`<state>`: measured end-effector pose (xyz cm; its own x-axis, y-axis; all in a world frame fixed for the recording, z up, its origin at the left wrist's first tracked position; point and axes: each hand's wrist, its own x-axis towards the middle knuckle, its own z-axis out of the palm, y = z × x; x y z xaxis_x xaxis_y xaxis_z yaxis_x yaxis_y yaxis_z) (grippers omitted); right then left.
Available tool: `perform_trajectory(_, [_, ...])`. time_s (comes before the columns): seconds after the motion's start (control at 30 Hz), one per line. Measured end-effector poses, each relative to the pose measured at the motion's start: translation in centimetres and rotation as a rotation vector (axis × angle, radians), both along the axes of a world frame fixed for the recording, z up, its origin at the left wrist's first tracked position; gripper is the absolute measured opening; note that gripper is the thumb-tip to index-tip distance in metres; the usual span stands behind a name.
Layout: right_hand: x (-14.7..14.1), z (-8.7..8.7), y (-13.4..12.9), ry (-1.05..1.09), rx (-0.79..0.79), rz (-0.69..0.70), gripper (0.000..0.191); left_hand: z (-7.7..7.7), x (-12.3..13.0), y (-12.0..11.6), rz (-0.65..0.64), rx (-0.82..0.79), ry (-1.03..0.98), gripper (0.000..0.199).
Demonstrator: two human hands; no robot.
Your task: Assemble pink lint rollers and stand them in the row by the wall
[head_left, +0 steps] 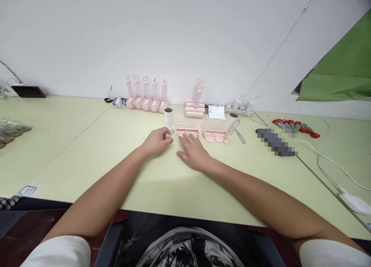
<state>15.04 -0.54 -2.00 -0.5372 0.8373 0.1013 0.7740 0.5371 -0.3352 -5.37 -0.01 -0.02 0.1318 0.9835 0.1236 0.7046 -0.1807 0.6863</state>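
Note:
My left hand [158, 141] is closed around a small clear piece [170, 133], its fingertips pinching it just left of the pink case. My right hand [193, 151] lies with its fingers spread, the fingertips at the front edge of the open pink case [188, 131]. A second open pink case [216, 133] sits to the right, with two round pink discs [214, 139] in front of it. Behind my left hand stands a white roll [168, 118] with a brown core.
Pink bottle-like pieces [146, 89] stand in a row by the wall, with more pink pieces [194, 109] right of them. A small knife-like tool [240, 136], a dark pixelated object [275, 142], red-capped pieces [308, 131] and white cables lie to the right.

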Motion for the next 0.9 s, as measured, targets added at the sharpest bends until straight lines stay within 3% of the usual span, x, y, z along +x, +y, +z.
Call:
perform_trajectory(0.07, [0.0,0.4,-0.4,0.227,-0.011,-0.002,0.056,0.2,0.2,-0.5,-0.095,-0.002,0.005,0.016])
perform_trajectory(0.23, [0.1,0.9,-1.4,0.714,-0.409,-0.046,0.033,0.7,2.0,-2.5,-0.377,0.02,0.096,0.022])
perform_trajectory(0.43, [3.4,1.2,-1.2,0.918,-0.604,-0.294,0.03,0.3,2.3,-2.1,-0.364,0.085,0.268,0.03])
perform_trajectory(0.53, [5.7,2.1,-1.1,0.732,-0.673,-0.236,0.027,0.2,1.8,-1.6,-0.418,0.162,0.328,0.026])
perform_trajectory(0.7, [6.0,3.9,-2.8,0.165,-0.346,0.107,0.028,0.1,3.4,-2.7,-0.609,0.227,0.435,0.034])
perform_trajectory(0.8, [5.0,4.3,-3.7,0.046,-0.326,0.103,0.033,-0.2,4.5,-3.4,-0.643,0.246,0.487,0.04])
perform_trajectory(0.9, [4.8,4.0,-3.6,0.1,-0.379,0.069,0.032,-0.7,4.9,-3.4,-0.636,0.264,0.497,0.041])
